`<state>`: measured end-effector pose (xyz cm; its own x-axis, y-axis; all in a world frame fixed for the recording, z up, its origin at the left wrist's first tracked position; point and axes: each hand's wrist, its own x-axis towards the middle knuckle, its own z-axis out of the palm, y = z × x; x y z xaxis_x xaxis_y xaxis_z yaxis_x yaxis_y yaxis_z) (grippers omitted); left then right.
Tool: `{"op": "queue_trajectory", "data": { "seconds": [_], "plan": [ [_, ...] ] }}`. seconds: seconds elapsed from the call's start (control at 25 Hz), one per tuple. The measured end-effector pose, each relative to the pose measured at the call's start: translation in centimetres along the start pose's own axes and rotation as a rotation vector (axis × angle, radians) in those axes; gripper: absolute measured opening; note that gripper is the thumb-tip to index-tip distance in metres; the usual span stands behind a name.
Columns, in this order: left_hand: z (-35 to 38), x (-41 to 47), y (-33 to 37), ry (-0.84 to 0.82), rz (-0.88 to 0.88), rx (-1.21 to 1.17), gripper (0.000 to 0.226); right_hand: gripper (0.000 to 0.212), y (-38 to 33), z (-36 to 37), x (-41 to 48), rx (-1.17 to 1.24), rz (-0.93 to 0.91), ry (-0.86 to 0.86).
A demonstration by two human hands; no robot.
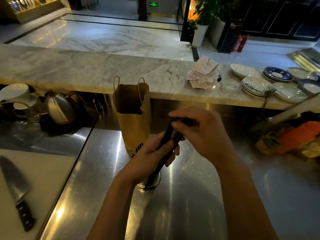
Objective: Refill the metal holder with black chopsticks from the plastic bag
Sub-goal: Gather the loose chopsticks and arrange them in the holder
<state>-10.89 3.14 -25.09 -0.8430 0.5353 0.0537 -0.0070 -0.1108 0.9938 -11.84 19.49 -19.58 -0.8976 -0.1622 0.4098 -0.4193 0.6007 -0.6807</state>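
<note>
The two bare forearms come in from the bottom edge, nearest the camera, and meet over the brushed stainless-steel desk (190, 213). The left hand (152, 156) has its fingers curled round a bundle of long black chopsticks (166, 144), gripping it near the middle; the sticks overlap too much to count. The right hand (199, 132) arches over the bundle's upper end, fingertips pinching the tips. The bundle slants down and its lower ends sit at the round shiny metal holder (152, 182), which stands on the desk directly beneath the left wrist; whether the ends are inside it or just in front I cannot tell.

Just behind the holder stands one tall brown paper bag with two twine handles (133, 115), its mouth open and torn. A clear plastic sheet (195, 163), faint and hard to make out, lies on the desk right of the holder, under the right forearm.

Left of the holder, one white cutting board (34, 179) carries one dark-handled kitchen knife (17, 193). Farther left and behind, one steel kettle (58, 108) sits beside one white cup (15, 92). Behind the holder runs a marble ledge (86, 70) bearing one spike of paper receipts (204, 73) and several stacks of patterned plates (258, 85).
</note>
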Motion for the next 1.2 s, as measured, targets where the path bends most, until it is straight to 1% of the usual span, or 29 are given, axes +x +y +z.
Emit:
{"op": "queue_trajectory", "data": {
  "seconds": [0.16, 0.24, 0.36, 0.44, 0.52, 0.64, 0.72, 0.88, 0.96, 1.04, 1.2],
  "plan": [
    [0.2, -0.1, 0.1, -0.017, -0.016, -0.017, 0.040, 0.024, 0.2, 0.3, -0.2, -0.021, -0.042, 0.037],
    [0.2, -0.1, 0.3, -0.011, -0.011, -0.026, 0.037, 0.026, 0.2, 0.5, -0.3, -0.029, -0.073, 0.069],
    [0.0, -0.2, 0.5, -0.027, 0.002, -0.003, 0.026, 0.026, 0.2, 0.7, -0.4, -0.053, -0.109, 0.085],
    [-0.2, -0.2, 0.6, -0.055, 0.002, 0.033, 0.031, 0.018, 0.3, 0.6, -0.4, -0.072, -0.106, 0.078],
    [-0.5, -0.3, 0.6, -0.079, -0.002, 0.062, 0.037, 0.013, 0.4, 0.1, -0.3, -0.087, -0.097, 0.040],
    [-0.9, -0.5, 0.5, -0.122, -0.003, 0.101, 0.033, 0.018, 0.1, -0.2, -0.3, -0.085, -0.114, -0.054],
    [-0.9, -0.8, 0.5, -0.154, -0.022, 0.127, 0.031, 0.018, -0.3, -0.3, -0.5, -0.057, -0.127, -0.094],
    [-1.0, -1.0, 0.4, -0.167, -0.061, 0.158, 0.025, 0.022, -0.1, -1.3, -0.4, -0.129, -0.050, -0.232],
    [-1.1, -1.0, 0.4, -0.180, -0.057, 0.189, 0.025, 0.019, 0.0, -1.4, -0.5, -0.157, -0.051, -0.260],
    [-1.2, -0.9, 0.4, -0.183, -0.049, 0.195, 0.025, 0.015, -0.1, -1.4, -0.6, -0.147, -0.068, -0.207],
    [-1.6, -1.0, -0.2, -0.169, -0.068, 0.215, 0.026, 0.018, 0.0, -2.8, -0.6, -0.012, -0.005, 0.044]
  ]
}}
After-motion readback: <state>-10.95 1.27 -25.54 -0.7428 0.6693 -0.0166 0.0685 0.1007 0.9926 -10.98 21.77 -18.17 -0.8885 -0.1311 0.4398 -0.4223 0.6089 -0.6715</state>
